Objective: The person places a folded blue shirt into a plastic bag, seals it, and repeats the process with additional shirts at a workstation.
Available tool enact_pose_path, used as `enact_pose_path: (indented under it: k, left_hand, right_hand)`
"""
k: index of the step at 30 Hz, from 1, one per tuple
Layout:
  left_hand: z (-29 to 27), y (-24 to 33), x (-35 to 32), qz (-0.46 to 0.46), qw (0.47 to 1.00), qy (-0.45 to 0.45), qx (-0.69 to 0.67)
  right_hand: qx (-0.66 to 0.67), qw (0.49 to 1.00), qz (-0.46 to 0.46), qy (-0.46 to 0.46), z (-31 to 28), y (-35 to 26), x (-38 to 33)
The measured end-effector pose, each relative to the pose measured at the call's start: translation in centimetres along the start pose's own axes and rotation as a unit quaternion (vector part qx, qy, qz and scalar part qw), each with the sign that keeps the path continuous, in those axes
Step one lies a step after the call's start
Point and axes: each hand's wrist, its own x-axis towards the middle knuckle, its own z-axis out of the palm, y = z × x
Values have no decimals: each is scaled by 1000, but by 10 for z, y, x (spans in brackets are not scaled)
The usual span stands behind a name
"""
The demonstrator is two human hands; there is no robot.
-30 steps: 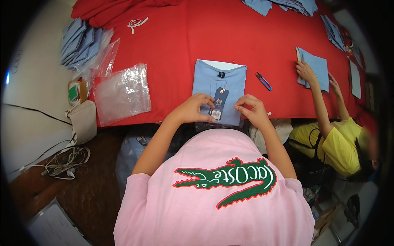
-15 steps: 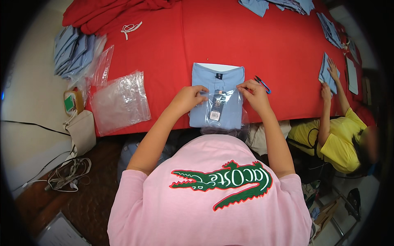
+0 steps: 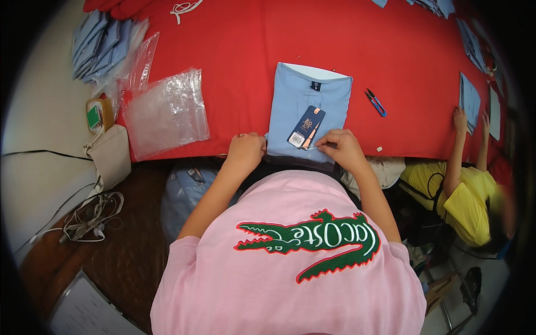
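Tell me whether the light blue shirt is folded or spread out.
Folded: the light blue shirt lies as a neat rectangle, collar up, on the red table.

Left hand (image 3: 245, 151) curled, right hand (image 3: 341, 147) pinching.

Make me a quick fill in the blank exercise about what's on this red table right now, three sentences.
1. The folded light blue shirt lies on a ____ tablecloth.
2. The dark blue hang tag lies on the shirt beside the person's ____ hand.
3. The clear plastic bags lie to the ____ of the shirt.

Missing words: red; right; left
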Motion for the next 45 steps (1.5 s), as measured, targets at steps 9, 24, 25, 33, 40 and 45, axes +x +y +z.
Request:
enact_pose_path:
  k: [9,24,25,33,40,45]
  left_hand:
    - [3,14,46,15,974,222,33]
    - [53,7,-12,-82,845,-8,-528]
    - [51,9,-16,-74,870,7,-488]
    - [16,18,-11,-8,988,108,-113]
    - [5,35,12,34,977,210,-19]
    - [-4,40,15,34,977,202,-52]
  right_hand:
    - [113,976,99,158,5,11,-3]
    - [245,952,182,33,-13,50,-18]
    - [244,958,146,38,-11,48,-19]
    - [80,993,68,46,-17,22,-8]
    - [104,985,72,116,-21,31,-8]
    - [51,983,65,166,-24,22,-1]
